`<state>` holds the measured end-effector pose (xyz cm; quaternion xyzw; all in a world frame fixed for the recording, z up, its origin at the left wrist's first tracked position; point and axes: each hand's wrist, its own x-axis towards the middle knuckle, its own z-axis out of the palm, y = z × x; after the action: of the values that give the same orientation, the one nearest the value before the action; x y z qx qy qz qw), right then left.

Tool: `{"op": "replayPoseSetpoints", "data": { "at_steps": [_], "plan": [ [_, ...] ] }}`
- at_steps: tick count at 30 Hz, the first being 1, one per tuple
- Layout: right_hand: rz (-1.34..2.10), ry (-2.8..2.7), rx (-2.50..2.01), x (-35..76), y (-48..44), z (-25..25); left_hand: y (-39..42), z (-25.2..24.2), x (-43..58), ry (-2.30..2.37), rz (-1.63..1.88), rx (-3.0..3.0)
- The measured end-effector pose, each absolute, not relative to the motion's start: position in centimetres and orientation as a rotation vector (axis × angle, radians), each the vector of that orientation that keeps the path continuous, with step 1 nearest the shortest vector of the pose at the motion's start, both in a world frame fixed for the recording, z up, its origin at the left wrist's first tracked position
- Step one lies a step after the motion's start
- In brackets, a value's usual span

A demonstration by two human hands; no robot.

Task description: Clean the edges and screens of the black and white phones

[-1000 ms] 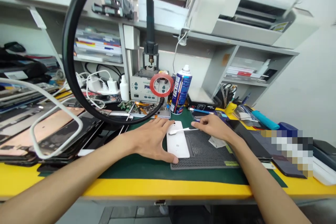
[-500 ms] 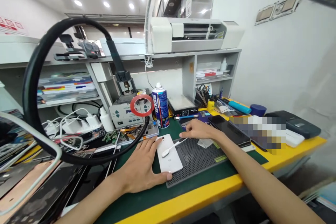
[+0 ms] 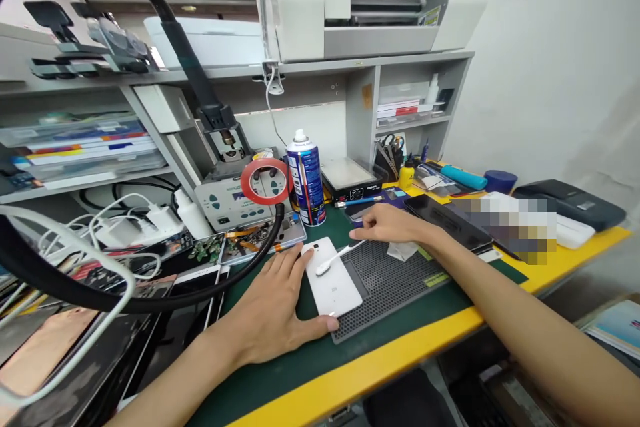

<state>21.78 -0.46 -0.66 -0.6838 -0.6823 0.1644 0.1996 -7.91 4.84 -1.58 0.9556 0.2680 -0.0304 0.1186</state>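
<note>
A white phone point(image 3: 336, 288) lies back side up, partly on a grey perforated mat point(image 3: 395, 280). My left hand point(image 3: 275, 303) spans its left side, with the fingers at the top edge and the thumb at the bottom edge. The fingers of my right hand point(image 3: 383, 223) are closed on the thin handle of a white swab point(image 3: 333, 261). Its broad white tip rests on the upper part of the phone's back. Under my right wrist a small whitish sheet point(image 3: 401, 251) lies on the mat.
A blue spray can point(image 3: 306, 180) stands behind the phone, beside a red tape roll point(image 3: 264, 181). A black hose point(image 3: 240, 280) arcs along the left. Dark phones point(image 3: 447, 227) lie at the right, and a yellow edge point(image 3: 380, 373) runs along the front.
The camera view has tipped down and come closer. The swab tip sits slightly higher on the phone's back than before. Both hands keep their grips.
</note>
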Motion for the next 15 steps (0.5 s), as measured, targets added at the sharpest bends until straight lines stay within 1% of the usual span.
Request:
{"op": "replayPoseSetpoints", "data": {
  "at_steps": [15],
  "plan": [
    [0.451,-1.955,-1.931,21.55,-0.6,-0.67,5.51,-0.78,-8.19,0.657,0.012,2.869]
  ]
}}
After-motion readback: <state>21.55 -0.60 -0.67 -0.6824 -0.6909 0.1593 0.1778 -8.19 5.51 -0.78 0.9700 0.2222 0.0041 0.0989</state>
